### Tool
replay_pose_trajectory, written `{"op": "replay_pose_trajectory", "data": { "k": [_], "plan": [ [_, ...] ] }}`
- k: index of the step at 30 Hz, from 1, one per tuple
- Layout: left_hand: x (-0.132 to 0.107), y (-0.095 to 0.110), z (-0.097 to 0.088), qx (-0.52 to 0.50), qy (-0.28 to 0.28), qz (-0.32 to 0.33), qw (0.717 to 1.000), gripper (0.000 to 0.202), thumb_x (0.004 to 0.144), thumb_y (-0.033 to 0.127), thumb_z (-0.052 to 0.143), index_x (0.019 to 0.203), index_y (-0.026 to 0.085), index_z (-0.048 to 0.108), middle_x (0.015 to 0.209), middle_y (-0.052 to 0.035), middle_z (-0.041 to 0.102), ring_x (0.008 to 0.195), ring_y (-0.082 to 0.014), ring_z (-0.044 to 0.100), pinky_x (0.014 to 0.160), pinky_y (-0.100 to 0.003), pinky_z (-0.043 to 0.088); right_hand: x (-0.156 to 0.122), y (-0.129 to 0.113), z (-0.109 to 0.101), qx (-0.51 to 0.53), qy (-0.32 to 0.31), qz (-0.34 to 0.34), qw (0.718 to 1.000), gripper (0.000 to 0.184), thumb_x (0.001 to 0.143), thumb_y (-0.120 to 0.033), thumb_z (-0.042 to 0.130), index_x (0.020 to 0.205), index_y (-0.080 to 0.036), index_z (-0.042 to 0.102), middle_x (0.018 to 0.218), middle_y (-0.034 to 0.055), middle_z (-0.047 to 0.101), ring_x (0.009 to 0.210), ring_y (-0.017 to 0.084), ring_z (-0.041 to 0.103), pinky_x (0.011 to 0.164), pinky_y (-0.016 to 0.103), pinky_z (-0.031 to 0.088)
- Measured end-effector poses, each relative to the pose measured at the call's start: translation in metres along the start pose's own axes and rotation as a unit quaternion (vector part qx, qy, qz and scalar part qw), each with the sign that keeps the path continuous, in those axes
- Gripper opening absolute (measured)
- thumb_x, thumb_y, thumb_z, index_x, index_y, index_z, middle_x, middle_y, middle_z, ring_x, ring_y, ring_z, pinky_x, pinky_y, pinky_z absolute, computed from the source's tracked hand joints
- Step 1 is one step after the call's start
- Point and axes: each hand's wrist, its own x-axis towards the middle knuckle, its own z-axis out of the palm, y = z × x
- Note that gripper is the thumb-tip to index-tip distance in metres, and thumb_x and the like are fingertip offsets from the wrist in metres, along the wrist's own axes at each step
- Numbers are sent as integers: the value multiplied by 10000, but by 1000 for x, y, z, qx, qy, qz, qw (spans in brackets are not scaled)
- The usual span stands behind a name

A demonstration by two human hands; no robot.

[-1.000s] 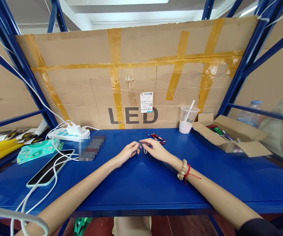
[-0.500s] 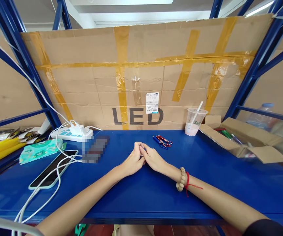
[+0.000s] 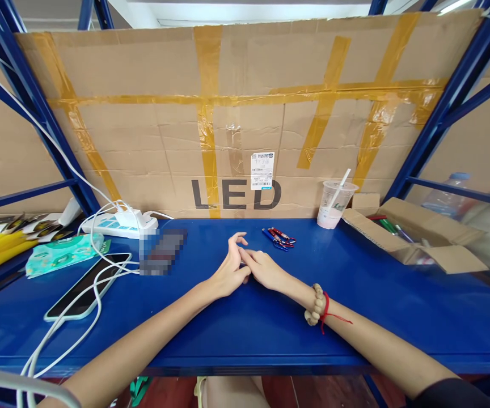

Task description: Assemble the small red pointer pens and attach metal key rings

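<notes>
Over the middle of the blue tabletop, my left hand (image 3: pixel 227 273) and my right hand (image 3: pixel 266 271) meet at the fingers. The upper fingers of my left hand point up and curl slightly, while its thumb bends in toward the right fingertips. My right hand's fingers are closed and press in between the left fingers and thumb. A small greyish glint shows where they meet, too hidden to name. Just beyond my right hand lies a small cluster of red and blue metal pen-like pieces with clips (image 3: pixel 279 238).
A plastic cup with a straw (image 3: pixel 334 205) stands at the back right, beside an open cardboard box (image 3: pixel 415 235) holding pens. To the left are a power strip (image 3: pixel 119 224), a phone (image 3: pixel 87 289), white cables (image 3: pixel 96 283) and a green packet (image 3: pixel 64 255). A cardboard panel (image 3: pixel 143 158) closes the back.
My left hand's upper fingers have lifted and spread away from my right hand. The hands still touch at the same spot. My view has tilted down a little.
</notes>
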Motion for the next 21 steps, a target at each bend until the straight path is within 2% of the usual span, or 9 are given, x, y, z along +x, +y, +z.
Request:
{"op": "replay_pose_trajectory", "data": {
  "k": [3,6,9,12,14,16,18,19,21],
  "plan": [
    [4,-6,0,-38,63,-20,997,569,583,91,441,1111,223,276,1034,-34,369,704,-100,420,605,-248,418,1,5,1,-30,-18,-11,999,598,832,-637,302,485,-164,419,421,-31,396,396,65,355,443,211,295],
    [8,-10,0,-126,86,-47,987,435,661,166,420,1066,242,280,1035,-25,384,618,-84,391,474,-195,337,3,9,2,12,-32,16,999,581,821,-651,305,543,-162,452,436,-60,318,369,51,283,398,203,245],
    [10,-8,1,-154,97,-89,979,318,758,260,433,1040,251,287,1048,-20,388,579,-69,397,453,-187,325,3,12,2,56,-47,37,997,549,845,-623,275,609,-163,460,469,-68,302,373,51,258,386,202,239],
    [9,-2,1,-140,114,-83,980,266,810,280,428,1040,244,300,1051,-22,406,628,-75,416,541,-210,380,2,10,-1,-7,-18,-29,999,510,883,-551,270,576,-170,412,492,-51,345,424,64,308,441,213,281],
    [9,0,0,-119,140,-64,981,234,822,235,418,1034,232,319,1048,-26,431,698,-88,429,635,-229,400,-1,8,-4,-85,5,-100,991,470,912,-475,275,600,-167,444,546,-23,445,499,90,405,520,231,339],
    [10,1,-1,-90,178,-57,978,219,820,203,432,1017,219,338,1041,-29,443,762,-94,442,716,-238,398,-3,6,-7,-152,23,-168,974,385,930,-397,286,737,-166,527,703,22,572,633,130,511,627,260,389],
    [10,1,-3,-74,197,-87,974,208,832,249,454,1004,206,345,995,-29,457,754,-92,457,706,-231,397,-5,4,-9,-195,33,-215,956,297,932,-351,306,992,-171,534,915,72,616,794,174,564,721,293,413],
    [10,3,-3,-74,188,-115,973,210,846,314,448,992,197,352,940,-25,469,707,-89,460,656,-223,396,-6,3,-10,-209,34,-226,951,307,931,-343,312,1116,-171,486,990,93,609,858,192,569,753,310,420],
    [9,6,-3,-92,118,-172,974,322,864,489,357,945,178,381,751,6,468,552,-77,415,503,-202,338,-9,1,-12,-219,33,-227,948,395,928,-342,313,1283,-172,348,1053,113,588,923,211,568,785,339,433]
  ]
}}
